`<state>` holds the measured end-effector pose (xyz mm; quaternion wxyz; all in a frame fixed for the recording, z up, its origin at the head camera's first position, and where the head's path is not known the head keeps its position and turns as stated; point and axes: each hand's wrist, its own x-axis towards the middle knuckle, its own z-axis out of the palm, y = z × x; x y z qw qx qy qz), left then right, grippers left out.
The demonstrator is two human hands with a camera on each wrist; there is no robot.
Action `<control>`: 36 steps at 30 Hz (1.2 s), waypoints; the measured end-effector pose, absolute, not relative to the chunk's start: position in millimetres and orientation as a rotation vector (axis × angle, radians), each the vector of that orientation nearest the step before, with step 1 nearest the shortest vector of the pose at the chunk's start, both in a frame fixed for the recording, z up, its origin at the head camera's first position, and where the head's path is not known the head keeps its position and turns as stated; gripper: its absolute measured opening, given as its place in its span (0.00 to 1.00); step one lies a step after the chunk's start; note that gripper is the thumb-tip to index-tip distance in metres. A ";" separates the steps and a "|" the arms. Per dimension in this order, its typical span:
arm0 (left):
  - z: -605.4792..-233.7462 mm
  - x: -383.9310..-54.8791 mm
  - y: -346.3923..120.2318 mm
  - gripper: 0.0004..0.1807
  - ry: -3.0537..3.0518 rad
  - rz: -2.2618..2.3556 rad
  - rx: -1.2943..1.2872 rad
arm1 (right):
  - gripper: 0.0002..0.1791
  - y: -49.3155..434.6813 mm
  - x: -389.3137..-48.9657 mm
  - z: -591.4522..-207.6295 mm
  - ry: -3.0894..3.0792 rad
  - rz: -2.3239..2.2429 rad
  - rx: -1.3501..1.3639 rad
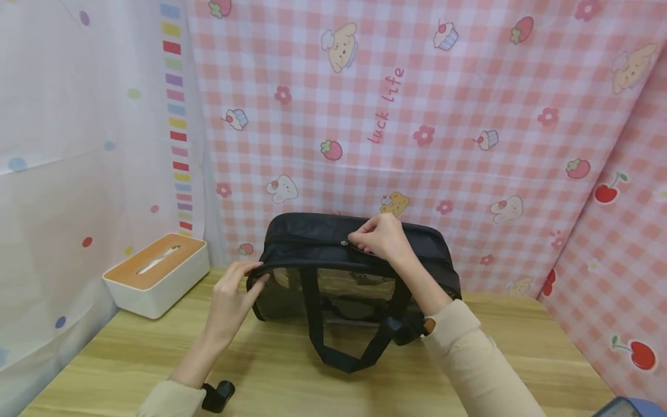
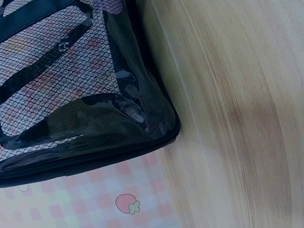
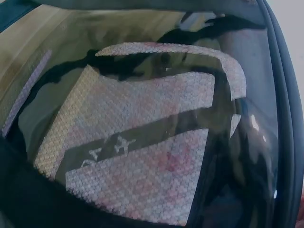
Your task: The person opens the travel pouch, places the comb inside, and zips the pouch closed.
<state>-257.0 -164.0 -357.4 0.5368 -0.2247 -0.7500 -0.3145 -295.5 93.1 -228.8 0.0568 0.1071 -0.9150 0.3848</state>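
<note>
A black zip-top bag (image 1: 307,225) with a see-through front panel stands on the wooden table in the head view. My right hand (image 1: 384,238) reaches over its top and pinches at the zipper, fingertips right beside the metal slider (image 1: 344,243). At the bag's left end, my left hand (image 1: 231,298) grips the upper corner between thumb and fingers. One black strap handle (image 1: 314,315) hangs down in front. The left wrist view shows the bag's mesh (image 2: 78,52) and a lower corner. Through the clear panel (image 3: 259,152), the right wrist view shows mesh and dark straps.
A white tissue box (image 1: 179,278) with a wood-look lid stands at the left of the table (image 1: 276,379). Behind the bag hangs a pink checked cloth (image 1: 312,174). A blue-edged object (image 1: 643,407) shows partly at the lower right corner.
</note>
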 end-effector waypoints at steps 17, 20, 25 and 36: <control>-355.3 -255.6 -164.8 0.16 -1.785 -0.743 -0.531 | 0.12 134.9 -295.6 -230.8 -2.760 1.197 0.276; -354.6 -255.1 -163.2 0.17 -1.779 -0.744 -0.547 | 0.12 140.4 -295.0 -228.7 -2.758 1.199 0.273; -355.3 -255.4 -161.4 0.17 -1.778 -0.744 -0.542 | 0.13 156.9 -293.2 -224.9 -2.727 1.263 0.257; -355.2 -256.8 -161.8 0.16 -1.789 -0.734 -0.515 | 0.17 192.8 -286.1 -225.2 -2.699 1.323 0.237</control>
